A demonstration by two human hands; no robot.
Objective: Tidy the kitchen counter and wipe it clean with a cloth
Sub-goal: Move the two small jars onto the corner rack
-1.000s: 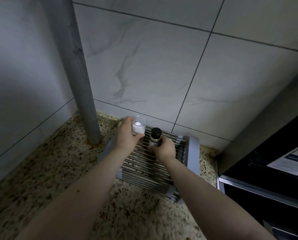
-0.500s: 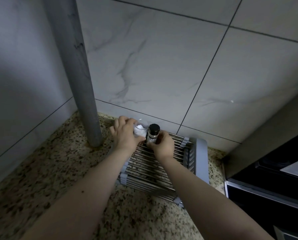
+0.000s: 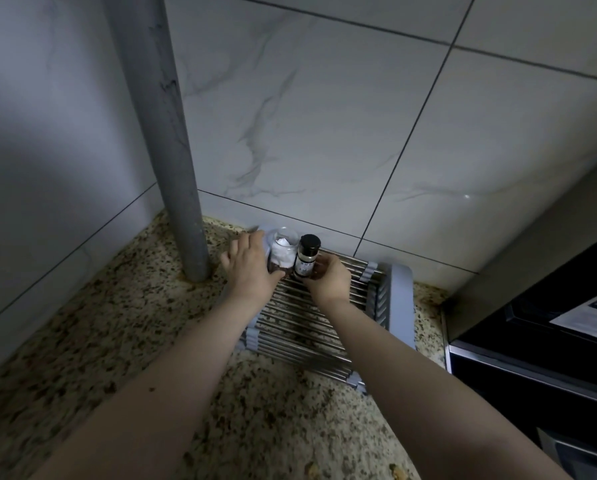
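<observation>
Left hand (image 3: 252, 268) grasps a clear jar (image 3: 283, 252), right hand (image 3: 328, 280) a dark-capped bottle (image 3: 305, 258), both on the rack (image 3: 307, 323) beside the pipe (image 3: 172, 168). Tidying seems barely begun; the bench (image 3: 117, 341) is unwiped.

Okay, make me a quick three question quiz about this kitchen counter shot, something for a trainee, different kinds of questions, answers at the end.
1. True or false: the black-capped bottle stands on the metal rack.
2. Which hand is at the clear jar? A left hand B right hand C neither
3. Fill in: the grey pipe stands to the ____ of the jar.

Key: 1 true. 2 A. 3 left.
</observation>
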